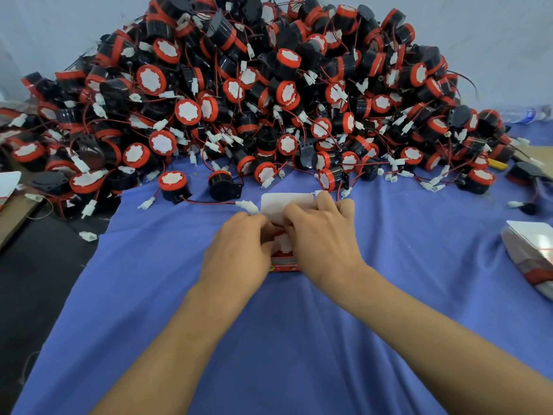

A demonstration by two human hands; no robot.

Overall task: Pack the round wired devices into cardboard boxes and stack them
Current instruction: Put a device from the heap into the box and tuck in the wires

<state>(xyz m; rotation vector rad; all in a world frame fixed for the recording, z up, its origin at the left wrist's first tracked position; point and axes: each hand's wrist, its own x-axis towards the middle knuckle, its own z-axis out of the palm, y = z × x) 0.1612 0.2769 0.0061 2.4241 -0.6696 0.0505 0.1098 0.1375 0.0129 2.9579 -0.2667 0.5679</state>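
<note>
Both grips curling round red cardboard box [285, 264] at frame centre: left grip [239, 244] pinching side, right grip [323, 235] pushing white connector [282, 244] in. Device itself hiding under fingers. Risks: wire springing out and jamming white flap [287, 202]; over-squeezing and crushing box.

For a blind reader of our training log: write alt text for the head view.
The left hand and the right hand grip a small red cardboard box with its white flap open, on a blue cloth. Behind it rises a big pile of round black-and-red wired devices.
</note>
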